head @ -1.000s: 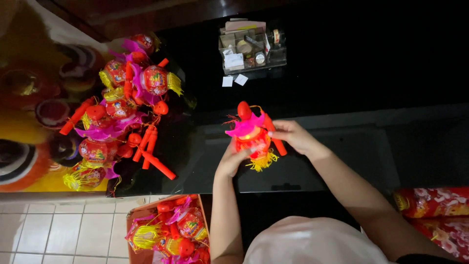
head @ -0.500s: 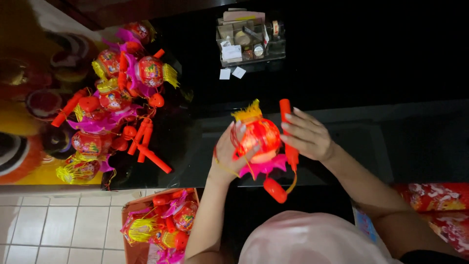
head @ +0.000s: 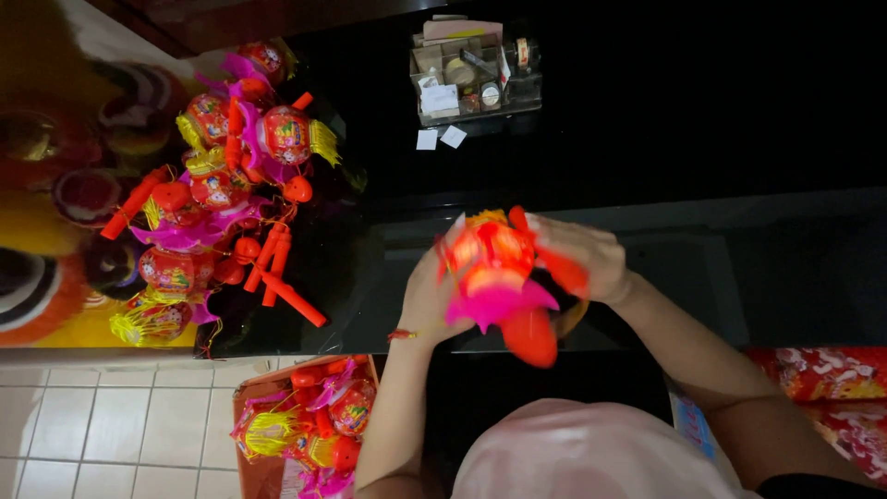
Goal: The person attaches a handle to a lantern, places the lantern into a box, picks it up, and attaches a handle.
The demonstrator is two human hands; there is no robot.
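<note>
The person holds a toy lantern (head: 494, 263) between both hands, a little above the black counter (head: 647, 139), near its front edge at 6 o'clock. The lantern is red and orange, with a pink fringe and a red handle hanging down. The left hand (head: 430, 300) is at 9 o'clock of the lantern, and its grip is clenched around the lantern's side. The right hand (head: 587, 259) is at 3 o'clock, with its grip closed on the other side and on a red stick part.

At 10 o'clock from the hands, well apart, a heap of the same lanterns (head: 226, 199) lies on the counter near its left edge; loose red sticks (head: 282, 277) lie at the heap's lower side. At 12 o'clock, far back, stands a clear organiser box (head: 471, 79), and two small white paper pieces (head: 439, 139) lie just in front of it. The counter surface between the box and the hands is bare and dark.

Below the front edge, at 7 o'clock, a cardboard box (head: 254, 397) with more lanterns stands on the tiled floor (head: 111, 434). At 4 o'clock are red printed packages (head: 822, 379).
</note>
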